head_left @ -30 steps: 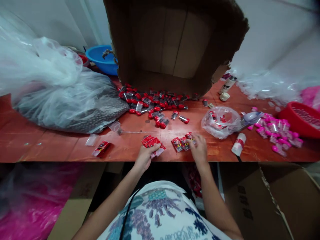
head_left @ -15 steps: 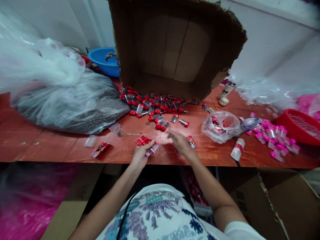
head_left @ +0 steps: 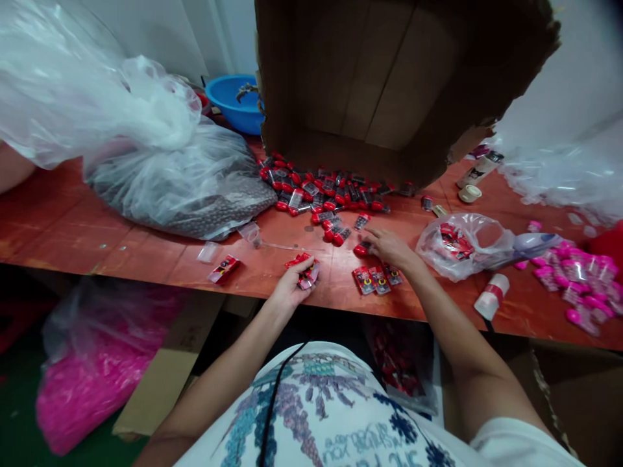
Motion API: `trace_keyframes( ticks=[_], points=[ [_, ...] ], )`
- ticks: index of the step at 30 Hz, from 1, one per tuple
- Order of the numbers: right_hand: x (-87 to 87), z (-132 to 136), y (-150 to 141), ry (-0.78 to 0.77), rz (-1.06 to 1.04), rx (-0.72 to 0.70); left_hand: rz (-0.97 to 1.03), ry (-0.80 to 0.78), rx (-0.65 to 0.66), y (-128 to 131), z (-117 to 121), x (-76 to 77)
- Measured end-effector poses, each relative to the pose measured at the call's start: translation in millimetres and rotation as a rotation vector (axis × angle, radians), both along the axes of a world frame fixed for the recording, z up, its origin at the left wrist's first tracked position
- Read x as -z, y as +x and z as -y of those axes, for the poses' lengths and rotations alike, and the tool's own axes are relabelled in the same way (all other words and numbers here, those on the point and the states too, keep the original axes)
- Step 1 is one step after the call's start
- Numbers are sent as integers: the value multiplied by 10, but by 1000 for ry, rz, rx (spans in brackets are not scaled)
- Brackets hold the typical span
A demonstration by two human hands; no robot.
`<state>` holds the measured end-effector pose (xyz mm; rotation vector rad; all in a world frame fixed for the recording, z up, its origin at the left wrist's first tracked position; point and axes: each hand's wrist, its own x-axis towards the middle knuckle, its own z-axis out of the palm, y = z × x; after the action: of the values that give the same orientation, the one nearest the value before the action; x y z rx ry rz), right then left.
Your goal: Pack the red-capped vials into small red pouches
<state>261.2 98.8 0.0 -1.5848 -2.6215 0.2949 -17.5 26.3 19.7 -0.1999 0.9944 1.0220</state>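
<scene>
My left hand (head_left: pixel 294 285) is closed on a few red printed packets (head_left: pixel 307 275), above the front part of the table. My right hand (head_left: pixel 390 248) pinches a small clear container with a red cap (head_left: pixel 362 249), its dark contents partly hidden by the fingers. Below that hand lie three red packets in a row, among them a left one (head_left: pixel 363 280) and a middle one (head_left: pixel 379 279); the right one is partly covered by the wrist. Behind, a heap of similar red-capped containers (head_left: pixel 335 191) spreads out in front of a cardboard box (head_left: pixel 379 139).
A clear bag of dark beads (head_left: pixel 195 188) takes up the left of the table, near a lone red packet (head_left: pixel 224 268). On the right are a plastic bag (head_left: pixel 428 250) with red packets, a scoop (head_left: pixel 533 244), a white roll (head_left: pixel 491 296) and pink-capped containers (head_left: pixel 579 275).
My right hand has left the row of packets, where another now lies, moved up and taken hold of a red-capped container. My left hand keeps its packets. The view has shifted.
</scene>
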Motion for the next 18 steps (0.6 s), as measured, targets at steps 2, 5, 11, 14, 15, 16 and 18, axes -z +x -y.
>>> trace_keyframes(
  ticks=[2,5,11,14,15,16,18],
  points=[
    [-16,45,-94,0,-17,-35,26,-4,8,9,1,-11],
    [-61,220,-290,25,-159,21,33,-23,-1,-2,-1,-29],
    [-183,940,-964,-54,-846,215,-1,-30,-68,-13,-18,7],
    [-165,1176,-1227,-125,-988,301,-25,7,-56,20,-19,41],
    [-148,1214,-1278,-137,-1015,336,-33,20,-53,31,-17,46],
    [-130,1237,-1312,-145,-1035,371,-39,30,-51,39,-14,47],
    [-103,1256,-1342,-149,-1067,437,-44,34,-50,46,-8,40]
  ],
)
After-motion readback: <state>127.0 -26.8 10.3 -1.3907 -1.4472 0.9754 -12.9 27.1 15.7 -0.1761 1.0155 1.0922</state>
